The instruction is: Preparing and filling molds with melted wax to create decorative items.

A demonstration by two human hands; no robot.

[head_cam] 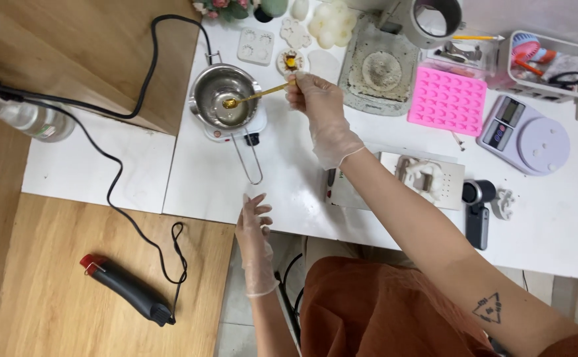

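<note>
Head view: my right hand (317, 98) is pinching a gold spoon (254, 96), dipping its bowl into the steel melting pot (225, 94). My left hand (254, 228) is hovering open below that pot, holding nothing.

Shiny steel pot (225, 96), matt pink silicone mould (447, 100), wooden floor (58, 297).

Right hand (315, 99), gloved, holding gold spoon (256, 96) with its bowl over steel melting pot (225, 96). Left hand (254, 228), gloved, open at desk (289, 178) edge, below the pot. Pink silicone mould (447, 100) right of pot.
</note>
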